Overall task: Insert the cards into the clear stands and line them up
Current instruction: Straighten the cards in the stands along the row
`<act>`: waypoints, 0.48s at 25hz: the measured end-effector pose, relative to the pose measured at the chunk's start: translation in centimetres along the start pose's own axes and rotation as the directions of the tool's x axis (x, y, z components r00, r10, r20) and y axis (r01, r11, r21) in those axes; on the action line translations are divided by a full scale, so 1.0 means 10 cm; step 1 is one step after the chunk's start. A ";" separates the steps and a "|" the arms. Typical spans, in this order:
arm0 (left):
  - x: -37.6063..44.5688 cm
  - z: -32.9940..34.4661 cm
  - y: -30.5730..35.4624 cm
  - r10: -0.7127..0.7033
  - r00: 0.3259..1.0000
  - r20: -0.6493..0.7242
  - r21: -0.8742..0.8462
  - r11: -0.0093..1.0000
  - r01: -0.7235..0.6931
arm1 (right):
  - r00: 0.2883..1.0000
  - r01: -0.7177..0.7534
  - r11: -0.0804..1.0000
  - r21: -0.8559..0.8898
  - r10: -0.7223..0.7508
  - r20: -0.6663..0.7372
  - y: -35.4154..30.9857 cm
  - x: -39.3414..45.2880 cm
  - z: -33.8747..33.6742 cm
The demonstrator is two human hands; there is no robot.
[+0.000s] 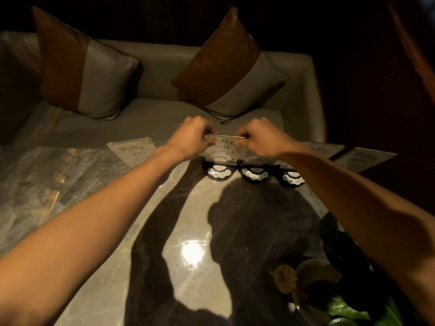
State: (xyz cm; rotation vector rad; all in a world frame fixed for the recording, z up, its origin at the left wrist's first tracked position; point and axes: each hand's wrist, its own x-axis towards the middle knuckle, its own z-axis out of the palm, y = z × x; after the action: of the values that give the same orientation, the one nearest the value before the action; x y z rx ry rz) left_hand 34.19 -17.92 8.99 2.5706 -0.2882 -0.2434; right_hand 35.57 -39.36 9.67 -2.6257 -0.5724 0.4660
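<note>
A clear stand holding a card printed "卡10" stands upright on a black base near the table's far edge. My left hand pinches its top left corner and my right hand pinches its top right corner. Two more black bases sit in a row to its right. A clear card marked "卡02" lies to the left. Two further clear cards lie at the far right, partly hidden by my right forearm.
The marble table is glossy, with a bright lamp reflection and my shadow in the middle. A bowl with a dried flower and green leaves sits at the near right. A sofa with two cushions lies beyond the table.
</note>
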 end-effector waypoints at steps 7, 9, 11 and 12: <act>-0.13 -0.24 -0.15 -0.012 0.998 0.057 0.068 0.998 0.008 | 0.998 -0.035 0.999 -0.028 0.037 0.052 -0.12 -0.03 -0.06; -0.23 -0.49 -0.32 -0.035 0.998 0.057 0.133 0.991 0.028 | 1.000 -0.025 1.000 -0.015 0.025 -0.019 -0.25 -0.02 -0.10; -0.36 -0.78 -0.58 -0.118 0.988 0.101 0.205 0.974 0.096 | 0.995 0.011 1.000 0.005 -0.010 -0.103 -0.48 0.09 -0.09; -0.44 -0.90 -0.73 -0.179 0.975 0.133 0.239 0.960 0.143 | 0.993 0.035 0.999 0.015 -0.033 -0.110 -0.63 0.17 -0.06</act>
State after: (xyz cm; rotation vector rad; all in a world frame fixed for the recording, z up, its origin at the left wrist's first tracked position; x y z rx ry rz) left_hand 33.11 -6.32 13.17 2.8118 -0.1695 -0.4964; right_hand 35.25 -33.55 12.71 -2.6020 -0.5744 0.3121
